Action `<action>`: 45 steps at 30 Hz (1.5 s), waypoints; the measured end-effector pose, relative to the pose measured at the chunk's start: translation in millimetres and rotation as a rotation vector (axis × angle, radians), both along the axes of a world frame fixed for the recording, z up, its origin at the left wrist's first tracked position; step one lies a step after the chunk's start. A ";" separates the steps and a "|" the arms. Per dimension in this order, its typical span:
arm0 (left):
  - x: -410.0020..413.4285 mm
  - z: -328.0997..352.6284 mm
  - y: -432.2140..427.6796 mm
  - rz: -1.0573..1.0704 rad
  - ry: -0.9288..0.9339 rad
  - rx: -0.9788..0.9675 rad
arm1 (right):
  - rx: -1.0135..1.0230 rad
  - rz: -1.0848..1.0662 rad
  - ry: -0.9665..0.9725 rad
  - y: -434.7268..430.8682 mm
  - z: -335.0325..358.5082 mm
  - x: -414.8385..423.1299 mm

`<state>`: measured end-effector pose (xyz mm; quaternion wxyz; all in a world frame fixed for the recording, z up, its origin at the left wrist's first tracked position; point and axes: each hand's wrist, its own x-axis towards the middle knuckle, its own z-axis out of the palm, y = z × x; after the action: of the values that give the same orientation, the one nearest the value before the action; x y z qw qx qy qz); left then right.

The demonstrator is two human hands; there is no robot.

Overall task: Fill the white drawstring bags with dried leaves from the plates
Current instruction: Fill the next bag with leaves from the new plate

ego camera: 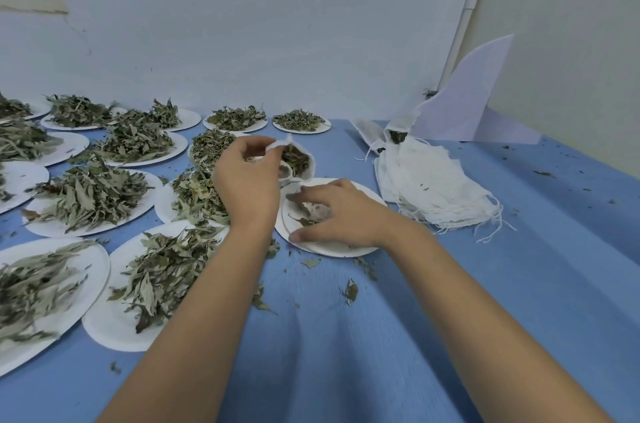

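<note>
My left hand [247, 180] pinches the rim of a white drawstring bag [304, 159] and holds it open above the table; dried leaves show inside its mouth. Just below it lies a nearly bare white plate [332, 249] with a few leaf scraps [306, 214]. My right hand [332, 214] rests on that plate, fingers curled over the scraps. Several more white plates heaped with dried leaves [90, 194] cover the left half of the blue table.
A pile of white drawstring bags [433, 183] with loose strings lies right of the plate; one filled bag [396, 137] stands behind it. A folded white sheet [464, 104] leans at the wall. Leaf crumbs [349, 291] dot the blue cloth.
</note>
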<state>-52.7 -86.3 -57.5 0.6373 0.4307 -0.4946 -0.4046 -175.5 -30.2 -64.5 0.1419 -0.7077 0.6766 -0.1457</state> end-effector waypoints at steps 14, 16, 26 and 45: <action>-5.1 -0.6 7.2 -0.073 -0.019 0.014 | -0.212 -0.133 -0.007 -3.9 -14.7 -15.2; -6.0 -1.1 7.7 -0.077 -0.028 0.011 | -0.268 -0.176 -0.037 -2.7 -11.2 -20.9; -7.6 -1.5 8.1 -0.067 -0.019 -0.011 | 0.296 -0.108 -0.107 17.1 20.2 -50.1; -4.9 -0.7 6.5 -0.037 -0.009 -0.013 | -0.423 -0.280 -0.323 -7.2 -14.7 -16.3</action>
<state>-57.7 -79.8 -58.2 0.6303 0.4190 -0.5079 -0.4113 -191.8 -37.4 -79.2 0.0755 -0.5889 0.6910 -0.4123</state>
